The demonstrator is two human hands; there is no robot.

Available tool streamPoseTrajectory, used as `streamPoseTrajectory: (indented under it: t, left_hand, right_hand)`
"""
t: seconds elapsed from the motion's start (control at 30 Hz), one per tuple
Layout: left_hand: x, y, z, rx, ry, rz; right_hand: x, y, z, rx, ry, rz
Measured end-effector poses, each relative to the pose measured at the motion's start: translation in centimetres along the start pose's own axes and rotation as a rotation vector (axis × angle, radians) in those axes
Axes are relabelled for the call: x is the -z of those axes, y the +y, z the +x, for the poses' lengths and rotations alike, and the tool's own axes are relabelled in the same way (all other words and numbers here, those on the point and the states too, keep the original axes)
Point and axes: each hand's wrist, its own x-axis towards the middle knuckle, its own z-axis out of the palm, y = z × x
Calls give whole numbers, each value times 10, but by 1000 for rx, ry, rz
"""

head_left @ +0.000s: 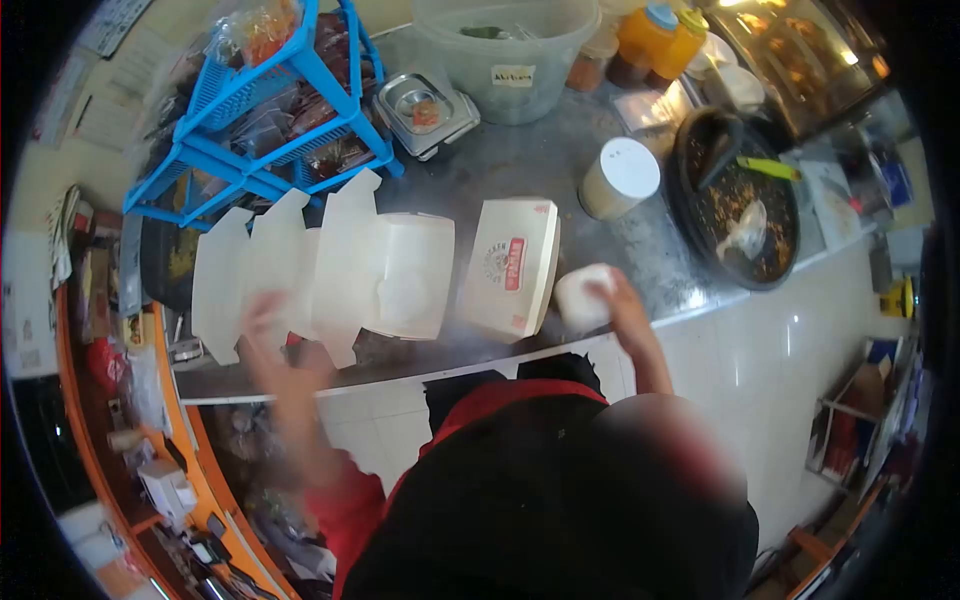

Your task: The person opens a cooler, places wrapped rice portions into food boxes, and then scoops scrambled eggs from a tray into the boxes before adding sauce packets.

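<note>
My right hand [628,318] has its fingers curled on a small white rounded packet [583,298] at the counter's front edge. Just left of the packet, a closed paper food box [512,265] with red and black print lies on the counter. My left hand [285,345], smeared by motion, is over the front of the open paper boxes; its fingers do not show clearly. The nearest open box [415,275] shows its pale inside, with its lid flap [345,265] folded back to the left. More raised flaps [222,285] overlap farther left.
A blue tiered rack [260,160] holds small packets at the back left. Behind the boxes are a scale [428,115], a clear tub [510,75] and sauce bottles [650,45]. A white-lidded canister [622,180] and a black pan [690,190] stand to the right.
</note>
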Motion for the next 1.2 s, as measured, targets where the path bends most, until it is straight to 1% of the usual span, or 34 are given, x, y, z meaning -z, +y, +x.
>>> streamPoseTrajectory:
  t: [0.03, 0.07, 0.1, 0.17, 0.27, 0.33, 0.37, 0.4, 0.5, 0.53, 0.57, 0.6, 0.63, 0.67, 0.7, 0.73, 0.77, 0.83, 0.87, 0.9, 0.93, 0.97, 1.0, 1.03, 1.1, 1.13, 1.2]
  left_hand:
    - [-29, 49, -12, -263, -344, 5]
    - [-66, 81, -40, -328, -497, 36]
    - [-93, 103, -44, -324, -704, 55]
    - [-139, 101, -61, -147, -428, 21]
    - [-144, 80, -54, 12, -291, -195]
    - [-132, 76, -49, 116, -272, -221]
    - [-127, 73, -44, 158, -259, -236]
    - [-126, 68, -43, 91, -248, -213]
    - [-121, 68, -42, 261, -335, -322]
    - [-121, 61, -42, 203, -325, -320]
    - [-121, 52, -41, 263, -341, -398]
    - [-123, 44, -40, 321, -362, -493]
    - [-120, 36, -37, 257, -365, -353]
    - [-119, 33, -30, 397, -422, -480]
    - [-112, 41, -22, 364, -456, -547]
    - [-106, 53, -13, 183, -476, -361]
    - [-99, 67, -2, 2, -466, -163]
    - [-81, 114, 22, -372, -497, -88]
    - [-80, 131, 27, -550, -498, -24]
    - [-88, 143, 29, -544, -530, -104]
    - [-93, 155, 32, -528, -558, -179]
    - [-103, 165, 32, -516, -580, -255]
    - [-123, 173, 34, -629, -539, -340]
    - [-137, 197, 30, -528, -557, -370]
    - [-174, 252, 16, -326, -569, -445]
    - [-213, 257, 6, -397, -496, -478]
    - [-277, 290, -8, -420, -589, -453]
  right_hand:
    - [-12, -11, 0, -39, -100, -43]
    - [-20, -17, 4, 44, -206, -150]
    - [-28, -27, 5, 15, -305, -145]
    - [-40, -36, 13, 79, -492, -33]
    - [-60, -46, 29, 120, -579, 31]
    - [-74, -30, 53, 125, -625, -129]
    - [-80, -22, 66, 206, -632, -288]
    - [-86, -14, 78, 290, -630, -445]
    - [-98, 22, 110, 190, -825, -738]
    - [-99, 43, 117, 208, -855, -610]
    - [-100, 59, 125, 237, -851, -496]
    - [-103, 56, 116, 534, -647, -819]
    - [-106, 52, 107, 758, -353, -1149]
    - [-101, 22, 80, 980, 19, -1160]
    - [-93, -9, 58, 936, 18, -973]
    - [-80, -36, 45, 911, 6, -776]
    - [-54, -56, 40, 804, 43, -772]
    - [12, -90, 29, 615, 94, -695]
    - [51, -101, 27, 674, 266, -748]
    - [94, -114, 25, 734, 431, -791]
    - [132, -143, 15, 808, 482, -800]
    - [172, -152, 12, 836, 620, -750]
    - [219, -161, 16, 905, 763, -725]
    - [267, -169, 16, 898, 892, -660]
    - [340, -199, 12, 995, 1089, -556]
    - [391, -211, 21, 1039, 1177, -674]
    - [478, -244, 52, 1117, 1368, -853]
